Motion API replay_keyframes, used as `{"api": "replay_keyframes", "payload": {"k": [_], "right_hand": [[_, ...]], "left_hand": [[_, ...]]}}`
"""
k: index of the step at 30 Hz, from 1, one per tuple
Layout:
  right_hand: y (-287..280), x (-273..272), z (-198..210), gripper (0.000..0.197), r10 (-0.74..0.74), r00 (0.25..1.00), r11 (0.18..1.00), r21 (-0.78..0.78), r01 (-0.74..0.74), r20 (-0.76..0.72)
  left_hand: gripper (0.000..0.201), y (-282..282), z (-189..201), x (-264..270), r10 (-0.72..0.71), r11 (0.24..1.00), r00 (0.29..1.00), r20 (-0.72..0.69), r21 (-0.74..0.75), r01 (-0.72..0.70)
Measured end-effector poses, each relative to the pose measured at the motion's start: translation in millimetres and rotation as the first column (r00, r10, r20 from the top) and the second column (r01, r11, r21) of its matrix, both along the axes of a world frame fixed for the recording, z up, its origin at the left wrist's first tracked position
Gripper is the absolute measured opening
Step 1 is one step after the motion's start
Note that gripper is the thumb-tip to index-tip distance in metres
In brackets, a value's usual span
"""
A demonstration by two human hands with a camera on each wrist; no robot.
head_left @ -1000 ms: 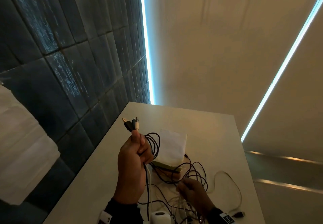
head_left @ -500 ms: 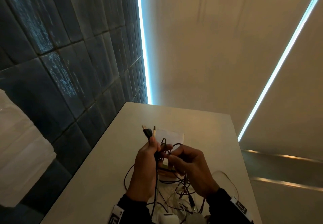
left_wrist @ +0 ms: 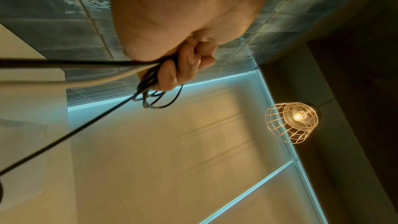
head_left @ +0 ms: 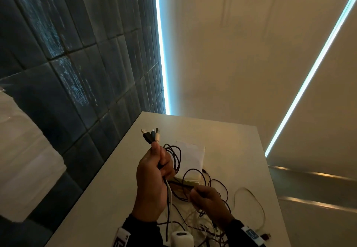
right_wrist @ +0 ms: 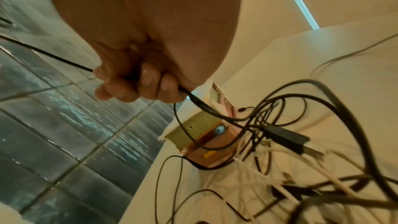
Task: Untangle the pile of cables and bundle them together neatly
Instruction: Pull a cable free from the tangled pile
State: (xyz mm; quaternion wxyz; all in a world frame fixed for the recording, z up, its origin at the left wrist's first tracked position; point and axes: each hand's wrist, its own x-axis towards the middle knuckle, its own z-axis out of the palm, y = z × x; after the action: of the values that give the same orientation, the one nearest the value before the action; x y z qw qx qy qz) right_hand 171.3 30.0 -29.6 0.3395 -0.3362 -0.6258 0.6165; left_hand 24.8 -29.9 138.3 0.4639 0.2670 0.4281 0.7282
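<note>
The left hand (head_left: 152, 181) is fisted around a gathered bunch of cables (head_left: 174, 161), held upright with three plugs (head_left: 151, 135) pointing up and away above the thumb. The right hand (head_left: 208, 201), lower, pinches a single black cable (right_wrist: 194, 99) running toward the left. Loose black and white cables (head_left: 195, 225) sprawl over the table (head_left: 241, 150) beneath, partly cut off below. Among them sits a small box (right_wrist: 201, 134), seemingly open cardboard. A tiled wall (head_left: 77, 73) borders the left.

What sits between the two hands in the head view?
Loops of dark cable span from the left hand to the right hand, in front of a small box; the head view shows it.
</note>
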Motion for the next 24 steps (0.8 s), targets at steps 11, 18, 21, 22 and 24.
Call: {"api": "replay_keyframes", "payload": {"k": [11, 18, 21, 22, 24], "right_hand": [[2, 13, -50, 0.040, -0.046, 0.978, 0.995, -0.077, 0.063, 0.206], [16, 10, 5, 0.024, -0.246, 0.958, 0.969, 0.016, 0.246, 0.147], [17, 8, 50, 0.020, -0.260, 0.962, 0.966, -0.023, 0.259, -0.086], [16, 6, 64, 0.019, -0.243, 0.960, 0.970, -0.011, 0.244, -0.140], [9, 2, 86, 0.016, -0.174, 0.961, 0.981, 0.048, 0.188, -0.216]], "left_hand": [[0.041, -7, 12, -15, 0.099, 0.993, 0.995, 0.021, 0.057, -0.100], [0.039, -7, 2, -13, 0.125, 0.989, 0.990, -0.064, -0.067, -0.129], [0.037, -1, -11, -6, 0.093, 0.978, 0.994, -0.056, -0.182, -0.101], [0.037, 1, -15, -3, 0.075, 0.973, 0.995, -0.064, -0.214, -0.087], [0.036, 5, -21, 3, 0.032, 0.965, 0.996, -0.088, -0.258, -0.053]]}}
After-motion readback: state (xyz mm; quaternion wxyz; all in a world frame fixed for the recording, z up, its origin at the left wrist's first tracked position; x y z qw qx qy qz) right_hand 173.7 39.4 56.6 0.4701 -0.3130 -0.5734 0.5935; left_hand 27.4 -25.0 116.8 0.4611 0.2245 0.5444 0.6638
